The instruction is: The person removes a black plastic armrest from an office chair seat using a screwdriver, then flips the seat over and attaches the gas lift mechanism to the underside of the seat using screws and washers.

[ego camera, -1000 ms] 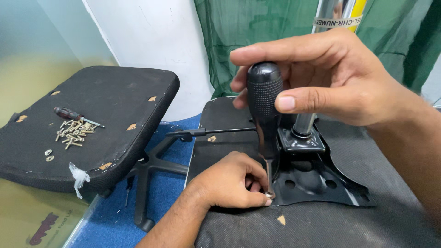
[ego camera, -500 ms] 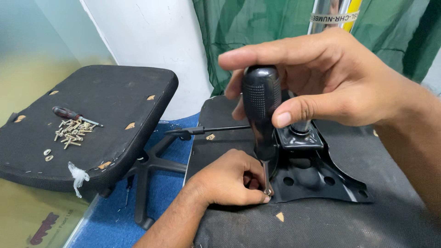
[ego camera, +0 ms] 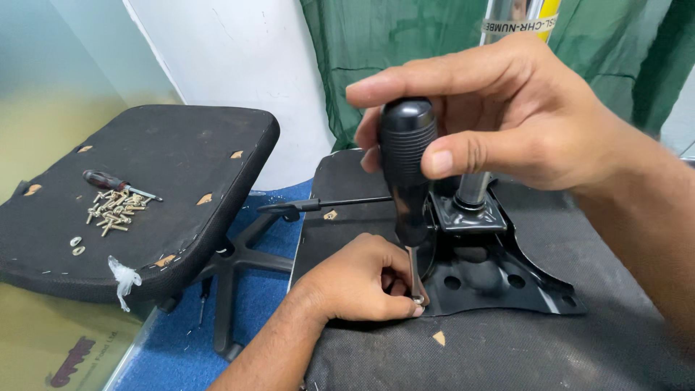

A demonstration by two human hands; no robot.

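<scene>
My right hand (ego camera: 507, 116) grips the black ribbed handle of a screwdriver (ego camera: 404, 166) held upright, thumb pressed on its side. The metal shaft points down to a screw (ego camera: 418, 298) at the front left corner of a black metal mounting plate (ego camera: 499, 282). That plate lies on the underside of an upturned black chair seat (ego camera: 507, 347). My left hand (ego camera: 358, 282) rests on the seat and pinches the screw at the tip of the shaft. A chrome cylinder (ego camera: 478, 185) rises from the plate behind the handle.
A second black seat cushion (ego camera: 145, 181) lies at the left, carrying a pile of several brass screws (ego camera: 112, 210), two washers (ego camera: 74, 245) and a small red-handled screwdriver (ego camera: 116, 182). A black chair base (ego camera: 239, 268) stands on blue carpet between the seats. A thin lever (ego camera: 326, 205) sticks out leftward. Green cloth hangs behind.
My right hand has turned on the screwdriver handle, the thumb shifting across it. The left hand stays pinched at the screw. The view drifted slightly.
</scene>
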